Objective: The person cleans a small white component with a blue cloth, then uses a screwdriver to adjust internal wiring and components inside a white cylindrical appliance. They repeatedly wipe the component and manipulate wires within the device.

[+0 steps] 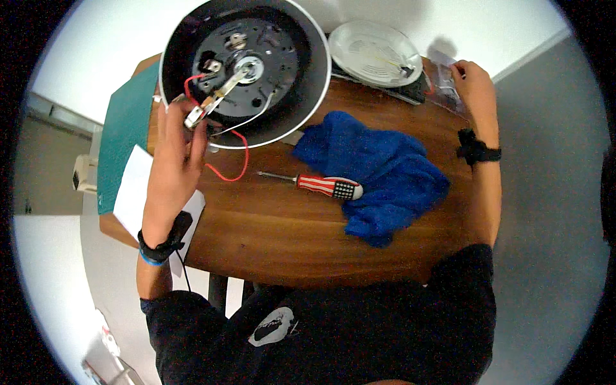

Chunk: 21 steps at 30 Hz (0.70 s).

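Note:
My left hand is closed on a small white connector with red and white wires, at the near left rim of a round black appliance base. A loop of red wire hangs from beneath that hand over the table. Inside the base are a metal central ring and exposed wiring. At the far right, my right hand has its fingers closed at the edge of a clear plastic bag with small parts in it. The fingertips are partly hidden there.
A screwdriver with a red, white and black handle lies against a crumpled blue cloth on the wooden table. A translucent round dish sits at the back. White paper and a green mat are at left.

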Each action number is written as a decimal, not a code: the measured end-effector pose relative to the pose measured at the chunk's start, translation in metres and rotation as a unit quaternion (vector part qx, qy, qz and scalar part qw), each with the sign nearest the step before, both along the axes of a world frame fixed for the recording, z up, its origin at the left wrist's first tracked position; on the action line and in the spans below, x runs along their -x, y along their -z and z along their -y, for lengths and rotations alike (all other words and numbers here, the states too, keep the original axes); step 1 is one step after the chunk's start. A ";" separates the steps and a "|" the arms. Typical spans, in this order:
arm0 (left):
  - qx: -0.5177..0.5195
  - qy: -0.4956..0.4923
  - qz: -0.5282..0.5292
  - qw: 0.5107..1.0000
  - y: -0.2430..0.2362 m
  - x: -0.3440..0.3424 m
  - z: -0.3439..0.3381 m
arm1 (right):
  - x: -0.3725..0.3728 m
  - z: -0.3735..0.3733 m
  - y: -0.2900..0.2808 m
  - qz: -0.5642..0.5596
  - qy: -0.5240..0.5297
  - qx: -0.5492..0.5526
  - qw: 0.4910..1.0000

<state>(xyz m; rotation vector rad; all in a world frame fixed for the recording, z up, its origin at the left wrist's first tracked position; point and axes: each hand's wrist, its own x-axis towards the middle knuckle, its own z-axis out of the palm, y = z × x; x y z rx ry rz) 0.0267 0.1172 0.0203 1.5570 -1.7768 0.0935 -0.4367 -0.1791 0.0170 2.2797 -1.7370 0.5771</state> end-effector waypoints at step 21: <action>-0.018 0.077 -0.048 0.996 -0.009 -0.004 -0.010 | -0.268 -0.153 -0.038 0.073 -0.614 0.109 0.778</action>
